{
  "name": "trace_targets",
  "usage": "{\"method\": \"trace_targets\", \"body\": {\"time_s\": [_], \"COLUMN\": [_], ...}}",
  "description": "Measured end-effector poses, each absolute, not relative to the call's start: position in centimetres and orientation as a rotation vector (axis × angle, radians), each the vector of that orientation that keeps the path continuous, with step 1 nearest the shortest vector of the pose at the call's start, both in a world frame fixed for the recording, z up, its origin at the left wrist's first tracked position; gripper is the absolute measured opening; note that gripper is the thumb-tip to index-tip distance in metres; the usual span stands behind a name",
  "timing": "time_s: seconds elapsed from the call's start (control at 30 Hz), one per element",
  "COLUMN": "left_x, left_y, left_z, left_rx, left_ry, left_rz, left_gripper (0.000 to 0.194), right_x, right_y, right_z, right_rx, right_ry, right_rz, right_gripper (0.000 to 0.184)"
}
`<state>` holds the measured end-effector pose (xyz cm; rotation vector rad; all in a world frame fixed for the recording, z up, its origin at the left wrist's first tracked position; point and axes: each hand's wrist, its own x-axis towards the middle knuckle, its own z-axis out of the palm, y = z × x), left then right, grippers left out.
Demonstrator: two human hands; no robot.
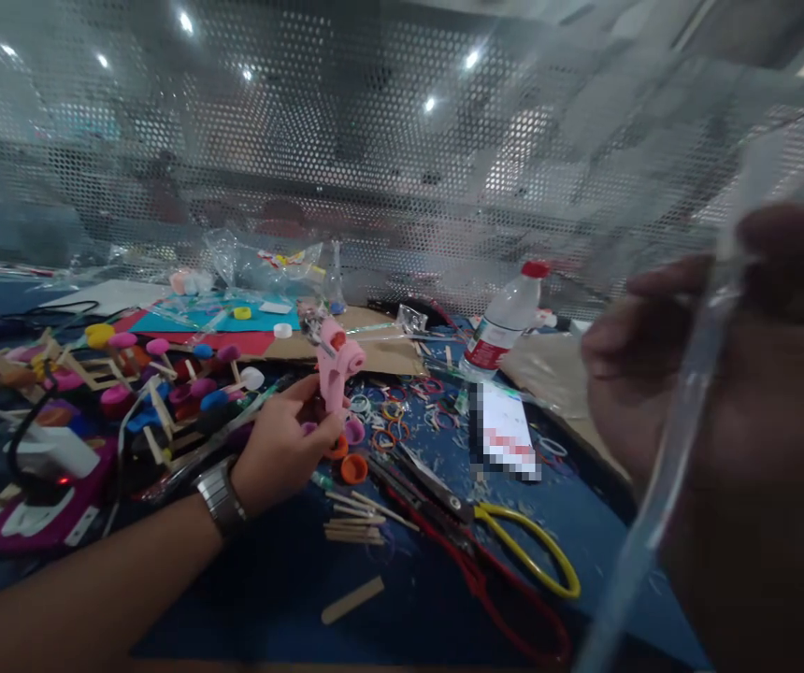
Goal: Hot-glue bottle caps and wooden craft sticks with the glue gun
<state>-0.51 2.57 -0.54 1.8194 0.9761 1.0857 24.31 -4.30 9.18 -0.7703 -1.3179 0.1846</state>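
Observation:
My left hand [286, 447] is closed around the handle of a small pink hot glue gun [334, 374], raised over the cluttered table. Close to the camera on the right, my right hand [759, 393] is blurred, its fingers bent around a long translucent glue stick [682, 421]. The stick runs slantwise from the top right down to the bottom edge. Orange bottle caps [354, 468] lie just below the glue gun. Short wooden sticks [354, 530] are bunched in front of my left hand.
Yellow-handled scissors [528, 551] and red-handled scissors [472, 561] lie crossed. A phone [507, 425] and a red-capped bottle [504, 322] are behind them. Wooden-stick pieces with coloured caps [156, 393] and a purple power strip [44, 519] crowd the left. A perforated metal screen [304, 140] stands behind.

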Motion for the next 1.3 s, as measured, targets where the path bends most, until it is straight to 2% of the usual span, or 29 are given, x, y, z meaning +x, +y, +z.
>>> {"method": "trace_targets", "body": {"time_s": [0.07,0.17,0.37,0.47,0.57,0.73,0.83,1.3], "left_x": [-0.5,-0.4,-0.3,-0.5,-0.6,-0.3,-0.2,-0.5], "left_y": [2.4,2.1,2.0,2.2,2.2,1.7,1.6,1.2], "left_z": [-0.5,-0.5,-0.8,-0.9,-0.8,-0.6,-0.5,-0.5], "left_rx": [1.869,1.907,1.911,1.933,2.009,1.948,1.992,1.968], "left_ry": [0.974,0.988,1.001,0.976,1.019,1.02,1.027,0.859], "left_rz": [1.036,0.969,0.963,0.984,0.989,1.069,1.066,0.936], "left_gripper": [0.016,0.021,0.031,0.035,0.041,0.047,0.05,0.038], "right_x": [24.4,24.2,23.0,22.4,22.3,22.5,22.3,22.6], "right_y": [-3.5,-2.1,-1.9,-2.9,-3.9,-5.0,-5.1,-5.1], "right_z": [7.6,4.6,0.6,-0.6,-1.2,-1.2,-1.0,-1.1], "right_rx": [-0.727,-0.695,-0.712,-0.678,-0.65,-0.629,-0.611,-0.665], "right_ry": [-1.173,-1.1,-1.187,-1.311,-1.582,-1.888,-1.968,-2.032], "right_rz": [0.391,0.691,0.957,0.847,0.552,0.301,0.265,0.23], "right_gripper": [0.031,0.026,0.034,0.035,0.039,0.031,0.032,0.03]}}
